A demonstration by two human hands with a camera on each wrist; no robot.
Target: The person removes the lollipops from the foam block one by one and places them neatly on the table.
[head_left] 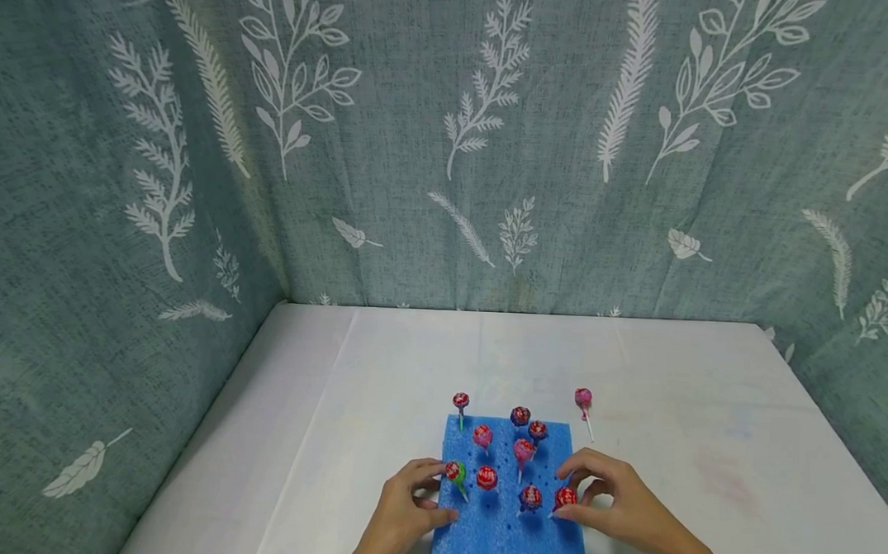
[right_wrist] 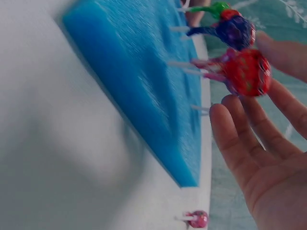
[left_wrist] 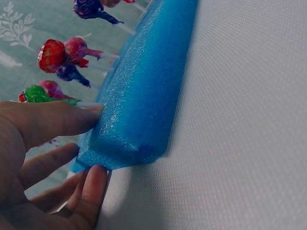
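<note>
A blue foam block [head_left: 506, 552] lies on the table with several wrapped lollipops standing in it by their sticks. My left hand [head_left: 404, 507] grips the block's left edge, thumb and bent fingers at its corner in the left wrist view. A green-and-red lollipop [head_left: 455, 473] leans close to that hand. At the block's right edge, my right hand [head_left: 613, 503] has its thumb and fingers spread around a red lollipop [right_wrist: 249, 73], without visibly pinching it. A dark blue lollipop [head_left: 530, 498] stands just left of the red one.
A pink lollipop [head_left: 583, 397] lies loose on the white table [head_left: 365, 389] beyond the block's far right corner. Small holes dot the block's top. Leaf-patterned green cloth [head_left: 420, 144] hangs behind the table and at its sides.
</note>
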